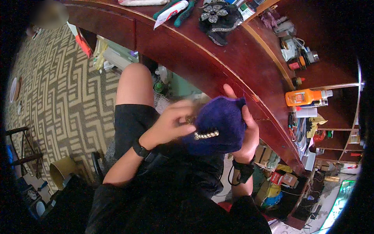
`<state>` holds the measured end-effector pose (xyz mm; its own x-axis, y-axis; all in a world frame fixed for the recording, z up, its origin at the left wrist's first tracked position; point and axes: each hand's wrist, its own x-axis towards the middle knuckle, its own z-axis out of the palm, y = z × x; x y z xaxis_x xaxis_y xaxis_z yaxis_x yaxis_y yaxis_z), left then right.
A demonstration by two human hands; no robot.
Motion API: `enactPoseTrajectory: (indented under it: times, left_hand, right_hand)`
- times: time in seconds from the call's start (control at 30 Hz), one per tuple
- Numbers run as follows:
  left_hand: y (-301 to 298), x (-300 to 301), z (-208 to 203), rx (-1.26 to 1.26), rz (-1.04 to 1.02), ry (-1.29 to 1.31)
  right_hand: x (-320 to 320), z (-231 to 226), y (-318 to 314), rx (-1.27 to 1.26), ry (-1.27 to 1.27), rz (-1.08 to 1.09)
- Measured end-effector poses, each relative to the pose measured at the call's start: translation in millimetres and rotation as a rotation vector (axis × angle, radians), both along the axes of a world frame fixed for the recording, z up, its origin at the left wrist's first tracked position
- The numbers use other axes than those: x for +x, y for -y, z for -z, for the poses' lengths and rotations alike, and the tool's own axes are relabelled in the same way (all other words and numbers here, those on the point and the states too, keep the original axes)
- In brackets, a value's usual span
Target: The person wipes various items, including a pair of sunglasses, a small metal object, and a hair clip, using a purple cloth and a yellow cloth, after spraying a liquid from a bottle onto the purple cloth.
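Purple fabric piece is gripped by the right hand off the worktop edge while a pearl strip, seemingly partly attached, is pinched by the left hand.

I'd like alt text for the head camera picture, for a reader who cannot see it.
Two hands hold a dark purple cloth piece with a row of pearl beads: the left hand works at its edge, the right hand cups it. Behind is a cluttered red-brown wooden desk.
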<state>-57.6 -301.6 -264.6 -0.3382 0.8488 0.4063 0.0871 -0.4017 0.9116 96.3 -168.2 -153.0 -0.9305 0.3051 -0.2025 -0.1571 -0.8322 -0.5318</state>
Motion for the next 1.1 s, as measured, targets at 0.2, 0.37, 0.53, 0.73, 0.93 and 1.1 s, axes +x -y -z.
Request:
enactPoseTrajectory:
  times: [0.2, 0.37, 0.53, 0.73, 0.93, 1.1]
  left_hand:
    - [2.6, 7.9, -18.3, 0.127, -0.198, -0.172]
    - [-0.8, 5.5, -12.7, 0.248, -0.254, -0.181]
    - [8.9, 17.4, -20.2, 0.113, -0.320, -0.058]
    - [6.4, 7.3, -21.2, 0.034, -0.310, -0.288]
    - [5.7, 8.5, -12.0, 0.016, -0.332, -0.311]
    - [4.3, 11.0, -11.9, 0.019, -0.309, -0.298]
  right_hand:
    - [-7.4, 3.8, 6.7, -0.068, -0.149, 0.018]
    - [-9.1, 23.2, 9.5, 0.080, -0.131, 0.072]
    - [-11.7, 28.6, 10.5, -0.091, -0.199, 0.112]
    - [-7.8, 29.8, 7.2, -0.147, -0.163, 0.188]
    - [-3.6, 38.8, 4.0, -0.128, -0.145, 0.184]
    - [1.6, 47.0, -1.3, -0.183, -0.123, 0.203]
